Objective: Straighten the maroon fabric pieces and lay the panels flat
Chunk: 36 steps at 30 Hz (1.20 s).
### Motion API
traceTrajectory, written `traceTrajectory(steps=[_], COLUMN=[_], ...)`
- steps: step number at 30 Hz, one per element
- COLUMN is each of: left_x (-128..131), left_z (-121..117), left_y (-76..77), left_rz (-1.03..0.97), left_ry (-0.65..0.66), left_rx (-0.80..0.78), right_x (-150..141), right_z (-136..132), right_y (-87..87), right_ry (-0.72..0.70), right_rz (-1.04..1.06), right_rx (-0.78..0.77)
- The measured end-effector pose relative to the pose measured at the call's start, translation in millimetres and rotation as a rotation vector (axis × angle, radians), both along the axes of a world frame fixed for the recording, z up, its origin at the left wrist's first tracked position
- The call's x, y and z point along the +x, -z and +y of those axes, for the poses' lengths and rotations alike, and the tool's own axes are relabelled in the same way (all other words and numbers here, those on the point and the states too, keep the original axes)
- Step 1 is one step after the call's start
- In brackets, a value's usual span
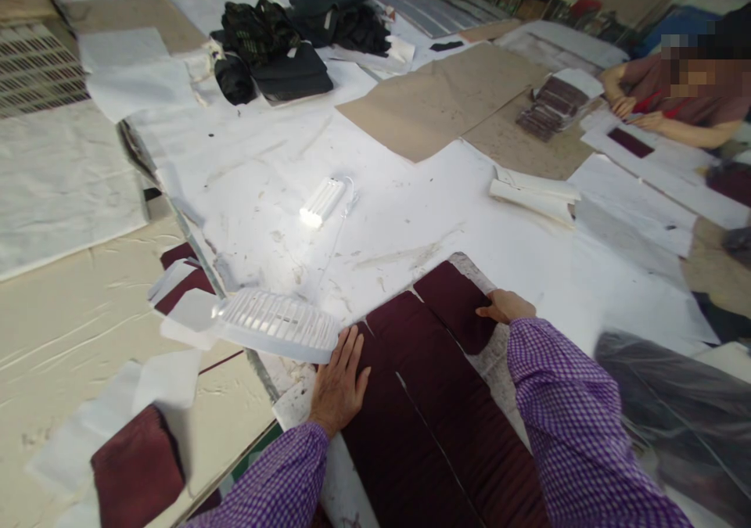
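Rows of overlapping maroon fabric pieces (434, 434) run along the near part of the table, the closest ones stacked like shingles. At the far end lies a separate maroon fabric piece (454, 297) with rounded corners. My right hand (510, 307) grips its right edge between thumb and fingers. My left hand (340, 379) lies flat, fingers stretched out, at the left edge of the fabric rows. Just beyond its fingertips stands a white slatted plastic tray (278, 325). Both forearms wear purple checked sleeves.
A white power strip (322, 202) with a cord lies mid-table. Further back are dark folded garments (293, 70) and brown paper sheets (434, 105). A folded maroon stack (138, 469) sits at lower left, clear plastic sheeting (674, 403) at right. A co-worker (692, 98) works at far right.
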<state>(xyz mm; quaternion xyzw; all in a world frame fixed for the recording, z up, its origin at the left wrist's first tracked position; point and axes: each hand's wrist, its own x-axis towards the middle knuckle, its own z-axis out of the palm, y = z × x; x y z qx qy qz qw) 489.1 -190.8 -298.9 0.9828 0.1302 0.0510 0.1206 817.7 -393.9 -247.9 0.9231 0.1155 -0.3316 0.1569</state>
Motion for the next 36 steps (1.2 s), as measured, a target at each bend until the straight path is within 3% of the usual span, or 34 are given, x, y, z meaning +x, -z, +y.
traceTrajectory(steps=[5,10,13,21,36], left_x=[0.8,0.9,0.6,0.5,0.3], left_z=[0.4,-0.2,-0.5,-1.1,-0.4], left_y=[-0.7,-0.2,0.7,0.9,0.8], left_rz=[0.014,0.026,0.029,0.02,0.021], left_ry=[-0.004,0.005,0.002,0.002,0.003], left_rx=[0.009,0.039,0.048,0.024,0.026], right_x=[0.3,9.3,18.8,46.9,45.1], right_z=[3.1,20.1,35.3,53.5,55.9], right_y=[-4.2,-4.2,2.6,17.0,9.7], right_ry=[-0.031,-0.27,-0.398,-0.515,-0.522], right_rz=[-0.152,-0.134,-0.076,0.029,0.051], right_rx=[0.029,0.351,0.449,0.367,0.358])
